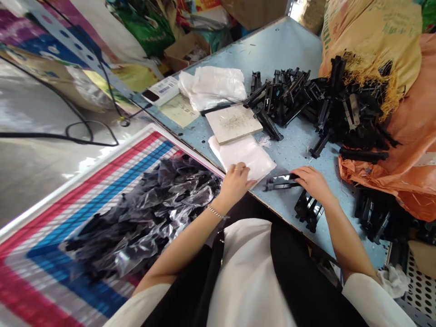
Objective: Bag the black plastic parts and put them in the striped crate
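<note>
My left hand (pixel 236 184) is at the near edge of a stack of clear plastic bags (pixel 254 156), its fingers closed on the front corner of a bag. In my right hand (pixel 315 182) is one end of a glossy black plastic part (pixel 281 181), long and narrow, held just above the blue table and pointing towards the bags. Below that hand lie a few more black parts (pixel 308 211), side by side near the table's edge. A pale square slab (pixel 233 122) rests on the far end of the bag stack.
A large heap of black parts (pixel 289 95) spills from a yellow woven sack (pixel 374 36) beside an orange sack (pixel 408 150). More bags (pixel 218 86) and a white box (pixel 163 91) lie at the back left. Left of the table, a striped container (pixel 85 190) holds many bagged dark pieces (pixel 153 218).
</note>
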Available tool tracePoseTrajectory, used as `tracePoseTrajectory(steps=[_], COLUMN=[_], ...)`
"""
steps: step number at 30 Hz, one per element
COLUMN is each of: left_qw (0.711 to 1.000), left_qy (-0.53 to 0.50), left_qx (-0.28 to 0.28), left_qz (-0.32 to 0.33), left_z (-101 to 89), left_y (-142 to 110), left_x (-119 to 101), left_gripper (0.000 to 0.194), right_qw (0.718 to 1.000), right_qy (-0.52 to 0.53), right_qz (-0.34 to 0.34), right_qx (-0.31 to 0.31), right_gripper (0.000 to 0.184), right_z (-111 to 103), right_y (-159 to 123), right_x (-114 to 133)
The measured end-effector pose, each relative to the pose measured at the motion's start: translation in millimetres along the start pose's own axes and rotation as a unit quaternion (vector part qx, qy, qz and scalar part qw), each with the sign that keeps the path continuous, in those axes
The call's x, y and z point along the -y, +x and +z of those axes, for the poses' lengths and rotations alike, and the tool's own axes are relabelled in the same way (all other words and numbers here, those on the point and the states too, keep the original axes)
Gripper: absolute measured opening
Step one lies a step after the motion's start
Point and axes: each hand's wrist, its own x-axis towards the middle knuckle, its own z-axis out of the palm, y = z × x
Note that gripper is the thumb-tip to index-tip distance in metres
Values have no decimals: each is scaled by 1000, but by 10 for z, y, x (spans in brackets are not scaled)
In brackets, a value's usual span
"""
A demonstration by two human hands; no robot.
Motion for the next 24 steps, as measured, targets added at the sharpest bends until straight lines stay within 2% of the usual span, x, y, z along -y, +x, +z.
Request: tracePoseTrajectory(steps=[1,3,5,6,8,11,13,17,19,20,22,24], left_qw=[1000,998,989,980,949,898,887,878,888,905,947,973], left_qy=[2,-27,-104,-151,-242,-341,-368,-416,-413,-388,-309,-231], left_qx=[16,43,68,83,124,169,155,80,50,37,15,12], left_qz=[-5,-31,-75,-101,-158,-220,-231,-222,-196,-169,-90,-8], left_z=[57,92,45,5,-75,-133,-115,-27,-10,-13,-33,-47], left_y=[105,261,360,396,452,507,524,511,485,468,433,402], left_x=[-80,-87,28,98,221,311,318,298,304,313,340,368], left_gripper=[14,15,15,16,22,22,17,17,14,10,8,22], right_qw=[999,986,946,911,824,701,638,518,457,432,397,375], right_qy=[39,146,294,376,525,671,729,808,831,838,851,865], right_qz=[17,63,125,157,209,243,246,273,296,304,310,303], right_qx=[-14,-39,-58,-60,-48,-11,16,71,115,135,151,142], right_gripper=[26,24,22,22,24,28,27,18,18,18,17,18], right_z=[18,91,210,281,430,624,721,877,952,986,1036,1063], right_y=[-23,-90,-169,-206,-263,-303,-306,-274,-251,-244,-244,-259], right_x=[39,107,176,214,303,461,568,728,763,770,768,766])
